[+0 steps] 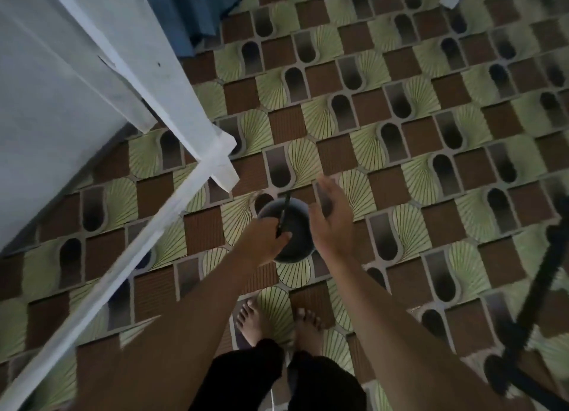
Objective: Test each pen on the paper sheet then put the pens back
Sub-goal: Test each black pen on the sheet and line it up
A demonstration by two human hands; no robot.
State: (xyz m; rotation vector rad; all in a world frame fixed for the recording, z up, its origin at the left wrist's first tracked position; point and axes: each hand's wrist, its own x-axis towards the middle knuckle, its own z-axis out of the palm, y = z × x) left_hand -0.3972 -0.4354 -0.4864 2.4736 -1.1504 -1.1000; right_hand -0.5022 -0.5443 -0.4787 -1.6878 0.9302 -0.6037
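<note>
Left hand: It is curled round the left side of a dark cup. The cup is held up in the air, over the floor.
Pen: One thin black pen is seen. It lies across the top of the cup, and its near end is pinched at the left thumb. It cannot be told if its far end is inside the cup.
Right hand: It is held flat, with the fingers straight and close together. It is just beside the right side of the cup. Nothing is held in it. It cannot be told if the cup is touched.
Floor: It is covered with a pattern of brown squares, green fans and dark ovals.
Feet: Two bare feet are seen on the floor, below the hands. Black trousers are worn above them.
White frame: It is seen at the left, well above the floor.
Blue cloth: It hangs at the top, by the frame.
Black stand: It is seen at the right edge.
</note>
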